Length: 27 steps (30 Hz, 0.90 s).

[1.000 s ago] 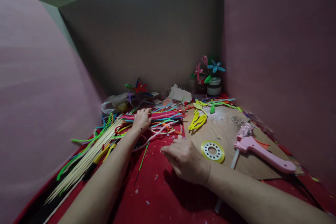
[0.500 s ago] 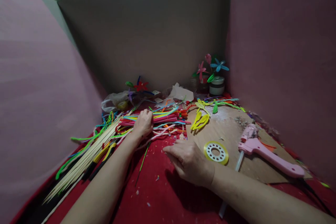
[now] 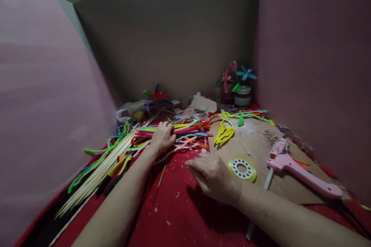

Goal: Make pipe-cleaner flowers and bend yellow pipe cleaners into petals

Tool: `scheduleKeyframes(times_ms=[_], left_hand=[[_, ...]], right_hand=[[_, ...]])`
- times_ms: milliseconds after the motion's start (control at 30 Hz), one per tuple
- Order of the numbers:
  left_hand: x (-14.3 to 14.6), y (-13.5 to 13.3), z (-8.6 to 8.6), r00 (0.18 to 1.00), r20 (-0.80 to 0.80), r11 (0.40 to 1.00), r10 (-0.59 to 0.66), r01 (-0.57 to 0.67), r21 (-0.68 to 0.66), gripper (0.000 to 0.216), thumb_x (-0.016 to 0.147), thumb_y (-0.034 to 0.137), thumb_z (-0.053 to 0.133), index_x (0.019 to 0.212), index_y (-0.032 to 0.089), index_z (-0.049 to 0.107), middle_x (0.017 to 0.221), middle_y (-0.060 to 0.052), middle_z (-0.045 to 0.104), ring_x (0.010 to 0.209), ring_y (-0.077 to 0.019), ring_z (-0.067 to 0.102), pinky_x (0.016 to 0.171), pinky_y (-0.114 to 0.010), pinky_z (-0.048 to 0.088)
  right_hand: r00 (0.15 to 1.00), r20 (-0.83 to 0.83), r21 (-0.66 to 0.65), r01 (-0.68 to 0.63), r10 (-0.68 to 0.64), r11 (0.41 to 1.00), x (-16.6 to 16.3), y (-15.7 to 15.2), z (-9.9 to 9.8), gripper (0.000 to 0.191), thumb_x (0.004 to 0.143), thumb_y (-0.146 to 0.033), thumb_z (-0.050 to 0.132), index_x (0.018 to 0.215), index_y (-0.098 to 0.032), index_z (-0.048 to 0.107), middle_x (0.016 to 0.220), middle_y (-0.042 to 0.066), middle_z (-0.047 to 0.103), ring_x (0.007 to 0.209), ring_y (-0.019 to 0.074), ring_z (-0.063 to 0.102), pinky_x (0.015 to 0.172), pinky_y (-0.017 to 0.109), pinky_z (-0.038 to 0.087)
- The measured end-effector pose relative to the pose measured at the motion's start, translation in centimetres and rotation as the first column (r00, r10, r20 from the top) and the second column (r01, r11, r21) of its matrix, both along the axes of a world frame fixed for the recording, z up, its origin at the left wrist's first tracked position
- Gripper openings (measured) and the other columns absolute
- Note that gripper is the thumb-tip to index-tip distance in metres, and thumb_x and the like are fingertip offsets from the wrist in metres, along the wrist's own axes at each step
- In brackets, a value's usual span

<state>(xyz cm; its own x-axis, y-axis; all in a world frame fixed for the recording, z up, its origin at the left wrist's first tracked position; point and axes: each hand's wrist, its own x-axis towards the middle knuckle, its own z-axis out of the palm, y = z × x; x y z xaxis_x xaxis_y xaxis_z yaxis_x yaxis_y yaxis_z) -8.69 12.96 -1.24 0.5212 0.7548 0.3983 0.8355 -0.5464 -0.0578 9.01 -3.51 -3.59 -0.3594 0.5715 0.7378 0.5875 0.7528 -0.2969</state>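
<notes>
My left hand (image 3: 162,137) rests on a pile of colourful pipe cleaners (image 3: 191,128), its fingers curled down over the strands. Which strands it grips is partly hidden under the hand. Closer to me, my right hand (image 3: 214,177) is held above the red cloth (image 3: 174,220) with its fingers pressed together; anything in them cannot be made out. A thin green stem (image 3: 161,179) lies on the cloth between my hands. Just right of my right hand, a roll of clear yellowish tape (image 3: 242,169) lies flat on a brown board (image 3: 252,146).
A pink hot glue gun (image 3: 304,173) with a glue stick lies on the board's right. Yellow pipe-cleaner loops (image 3: 224,134) are farther back. Left are wooden sticks (image 3: 101,173) and yellow-black handled pliers (image 3: 116,173). Finished flowers (image 3: 245,73) stand by the back wall.
The view has shifted slightly, so everything sits a little farther right. My left hand's fingers have shifted slightly on the pipe cleaners. My right hand holds the same pose.
</notes>
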Motion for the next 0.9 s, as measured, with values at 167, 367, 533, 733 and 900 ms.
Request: scheduleKeyframes(times_ms=[167,367,533,733,900], left_hand=[[-0.5,0.5,0.3,0.995,0.097,0.993,0.002,0.010,-0.121,0.023,0.081,0.025,0.045,0.082,0.016,0.066,0.083,-0.006,0.064,0.080,-0.0178,0.057,0.075,-0.029,0.043],[-0.5,-0.1,0.4,0.999,0.052,0.994,0.006,-0.001,-0.105,0.014,0.074,0.018,0.052,0.077,0.019,0.066,0.088,-0.006,0.060,0.085,-0.0189,0.055,0.074,-0.028,0.041],[-0.5,-0.8,0.6,0.997,0.053,0.995,0.050,-0.045,-0.091,0.016,0.078,0.018,0.047,0.074,0.019,0.063,0.080,-0.006,0.061,0.075,-0.0174,0.056,0.068,-0.027,0.038],[-0.8,-0.6,0.9,0.988,0.137,0.988,0.068,-0.047,-0.150,0.015,0.076,0.019,0.047,0.078,0.018,0.062,0.073,-0.005,0.063,0.069,-0.0171,0.056,0.061,-0.026,0.035],[-1.3,-0.1,1.3,0.976,0.219,0.964,0.015,0.045,-0.263,0.009,0.070,0.022,0.052,0.070,0.018,0.061,0.063,0.000,0.059,0.060,-0.0136,0.051,0.054,-0.023,0.032]], right_hand=[[1.000,-0.009,-0.008,-0.012,0.011,1.000,0.0,-0.1,0.0,0.019,0.081,-0.010,0.046,0.087,-0.011,0.064,0.061,0.005,0.061,0.058,0.0143,0.050,0.056,0.026,0.036],[1.000,-0.007,0.002,-0.010,0.010,1.000,0.1,-0.1,0.0,0.020,0.083,-0.011,0.045,0.088,-0.011,0.064,0.063,0.005,0.062,0.060,0.0147,0.050,0.057,0.027,0.037],[1.000,0.012,0.007,0.023,-0.024,1.000,0.3,-0.4,0.8,0.019,0.083,-0.011,0.045,0.083,-0.012,0.064,0.061,0.005,0.058,0.059,0.0137,0.049,0.055,0.025,0.036],[0.966,0.157,-0.080,0.218,-0.204,0.973,1.1,2.2,3.4,0.019,0.082,-0.013,0.048,0.074,-0.014,0.065,0.072,0.007,0.063,0.068,0.0148,0.054,0.062,0.025,0.039],[0.903,0.269,-0.138,0.382,-0.336,0.914,-0.1,7.4,4.9,0.020,0.080,-0.016,0.052,0.095,-0.017,0.066,0.096,0.009,0.063,0.090,0.0192,0.053,0.076,0.029,0.040]])
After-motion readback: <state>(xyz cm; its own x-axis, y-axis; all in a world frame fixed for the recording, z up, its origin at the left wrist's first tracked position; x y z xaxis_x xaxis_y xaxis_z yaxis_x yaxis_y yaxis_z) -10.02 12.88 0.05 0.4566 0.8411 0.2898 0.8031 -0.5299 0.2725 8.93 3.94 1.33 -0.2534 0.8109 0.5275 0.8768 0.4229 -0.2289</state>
